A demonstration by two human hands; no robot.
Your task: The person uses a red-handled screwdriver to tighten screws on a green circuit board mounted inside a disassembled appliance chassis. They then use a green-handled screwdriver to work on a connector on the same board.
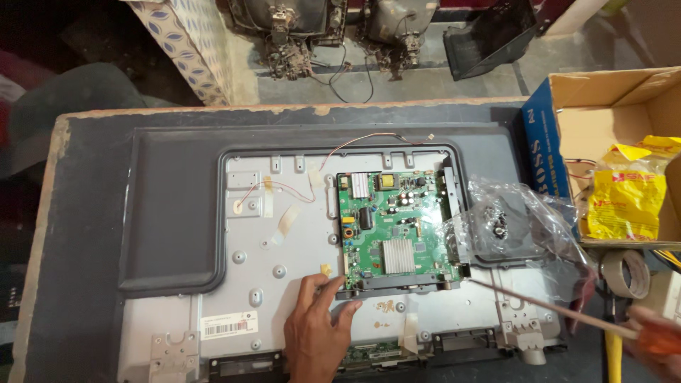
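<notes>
A flat television [170, 227] lies face down on the workbench with its back cover off, showing a grey metal panel [284, 248]. A green circuit board [394, 227] is mounted on the panel's right half. My left hand [316, 326] rests on the panel, its fingers touching the board's lower left corner. My right hand [656, 340], blurred at the lower right edge, grips the orange handle of a long screwdriver [546, 305]. The shaft's tip reaches the board's lower right corner.
A crumpled clear plastic bag [511, 227] holding small screws lies right of the board. A cardboard box [603, 106] with a yellow packet [628, 195] stands at the right, a roll of tape [628, 273] beside it. Old tube television chassis [291, 35] sit on the floor behind.
</notes>
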